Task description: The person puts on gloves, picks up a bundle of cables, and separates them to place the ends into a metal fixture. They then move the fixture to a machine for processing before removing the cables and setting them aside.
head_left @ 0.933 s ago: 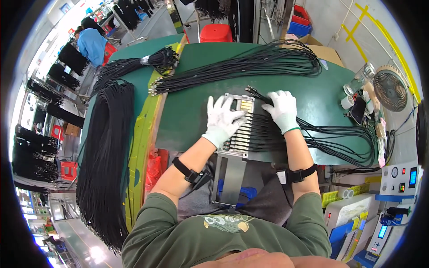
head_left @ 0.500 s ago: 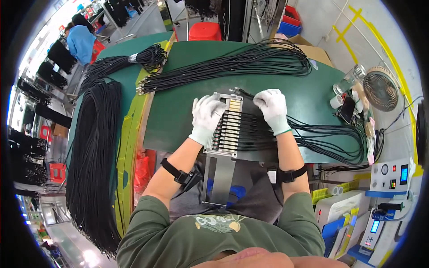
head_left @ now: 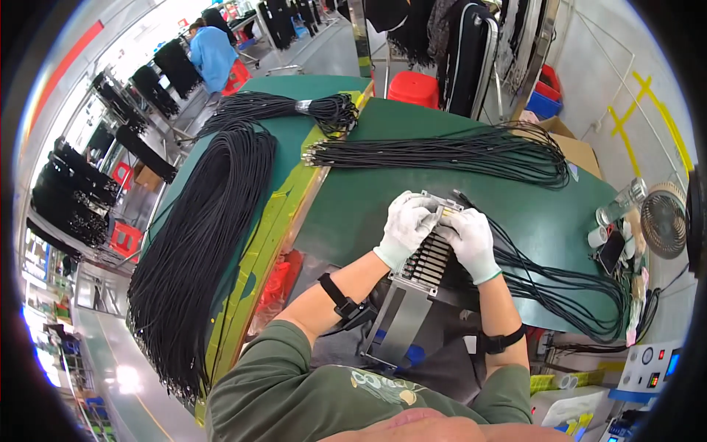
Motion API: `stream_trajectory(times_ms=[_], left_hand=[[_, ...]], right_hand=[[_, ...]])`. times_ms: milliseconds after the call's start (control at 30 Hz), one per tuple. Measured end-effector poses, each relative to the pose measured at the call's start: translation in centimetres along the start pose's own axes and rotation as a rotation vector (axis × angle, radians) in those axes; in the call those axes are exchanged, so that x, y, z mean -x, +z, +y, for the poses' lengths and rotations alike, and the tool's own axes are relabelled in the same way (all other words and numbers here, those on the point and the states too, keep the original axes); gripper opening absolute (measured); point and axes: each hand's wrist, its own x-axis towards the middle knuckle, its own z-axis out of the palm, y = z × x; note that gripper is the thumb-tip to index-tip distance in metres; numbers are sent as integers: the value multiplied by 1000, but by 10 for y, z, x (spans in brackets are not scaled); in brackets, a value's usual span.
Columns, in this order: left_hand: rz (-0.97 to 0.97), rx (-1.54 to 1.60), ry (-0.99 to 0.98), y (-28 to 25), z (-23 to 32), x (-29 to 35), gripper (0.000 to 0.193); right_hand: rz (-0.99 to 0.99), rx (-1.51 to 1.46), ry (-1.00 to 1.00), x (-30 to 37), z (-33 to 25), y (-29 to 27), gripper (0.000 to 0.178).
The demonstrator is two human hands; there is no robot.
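Left hand (head_left: pixel 407 227) and right hand (head_left: pixel 468 239) curl over fixture (head_left: pixel 414 284), perhaps pinching

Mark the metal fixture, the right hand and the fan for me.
Metal fixture (head_left: pixel 406 318): head view, on the bare plate at its near end.
Right hand (head_left: pixel 472 241): head view, middle of its back.
Fan (head_left: pixel 663 224): head view, on the grille.

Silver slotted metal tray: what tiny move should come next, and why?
Perhaps the white-gloved left hand and white-gloved right hand should press gently at the far end of the silver slotted metal tray. Both are there, close together, while black cable ends lie side by side nearer the person. What they cover is hidden.
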Motion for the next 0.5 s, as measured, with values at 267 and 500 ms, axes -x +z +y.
stream_trajectory(times_ms=[267,500], left_hand=[[39,17,12,-1,-4,-6,10],[114,-21,1,0,-1,-1,11]], right_hand=[[-116,-170,198,1,10,1,14],[-108,-144,212,8,13,-4,16]])
